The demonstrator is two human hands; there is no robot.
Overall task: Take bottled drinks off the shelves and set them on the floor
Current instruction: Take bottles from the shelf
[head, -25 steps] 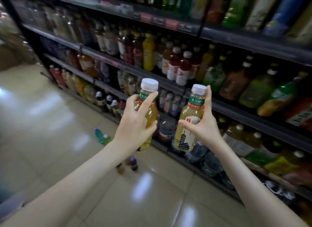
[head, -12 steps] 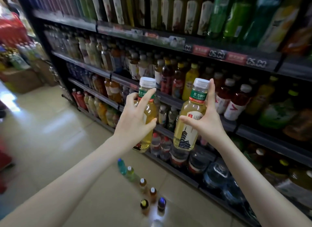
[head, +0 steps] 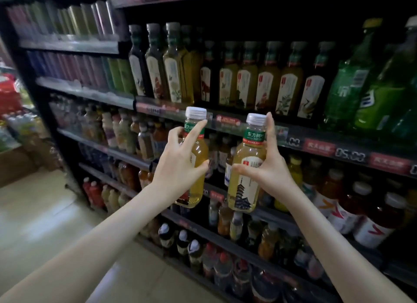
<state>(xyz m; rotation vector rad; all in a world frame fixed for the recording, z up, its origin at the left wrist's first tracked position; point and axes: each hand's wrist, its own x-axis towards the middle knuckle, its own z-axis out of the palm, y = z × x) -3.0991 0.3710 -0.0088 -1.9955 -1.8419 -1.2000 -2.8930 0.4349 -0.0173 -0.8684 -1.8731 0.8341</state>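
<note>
Your left hand (head: 178,167) grips 1 white-capped clear plastic bottle of yellow tea (head: 200,153); your right hand (head: 272,170) grips a 2nd such bottle (head: 244,167), both upright.

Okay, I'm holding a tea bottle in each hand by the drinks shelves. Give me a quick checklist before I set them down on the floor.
1. Left hand grips the left bottle: ok, fingers curled round its body, index finger along the neck.
2. Right hand grips the right bottle: ok, thumb across the label, index finger up by the cap.
3. White caps on both bottles: ok; tightness cannot tell.
4. Both bottles off the shelves: ok, held in front of them.
5. Free spot on the floor: cannot tell; only tile to the left shows, and the arms hide what lies below.
</note>
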